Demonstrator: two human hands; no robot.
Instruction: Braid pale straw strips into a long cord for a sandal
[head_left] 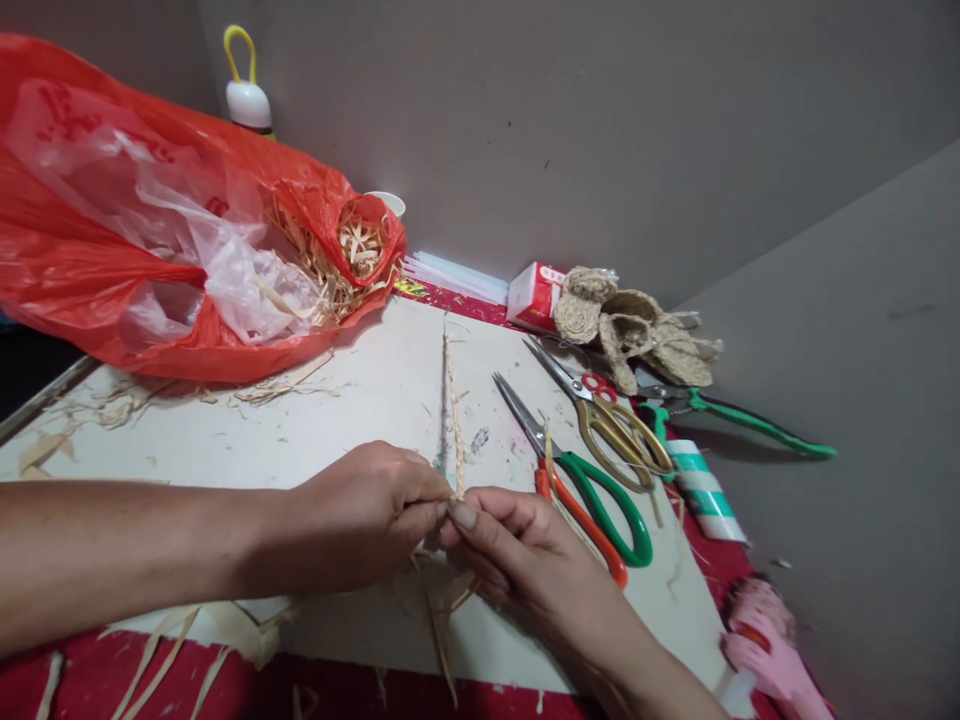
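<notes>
A thin plaited straw braid runs away from me over the white board. Its near end is pinched between my left hand and my right hand, whose fingertips meet there. Loose straw strands hang below the fingers toward the board's front edge. Both hands are closed at the fingertips. Close to my right hand lie scissors with green and orange handles, a straw strand across them. Beyond these is a second pair of scissors with gold handles.
A red plastic bag with straw fills the back left. Behind it stand a bottle with a yellow loop and a white cup. At right are woven straw pieces, a red-white box, green-handled pliers, a striped roll and a pink object.
</notes>
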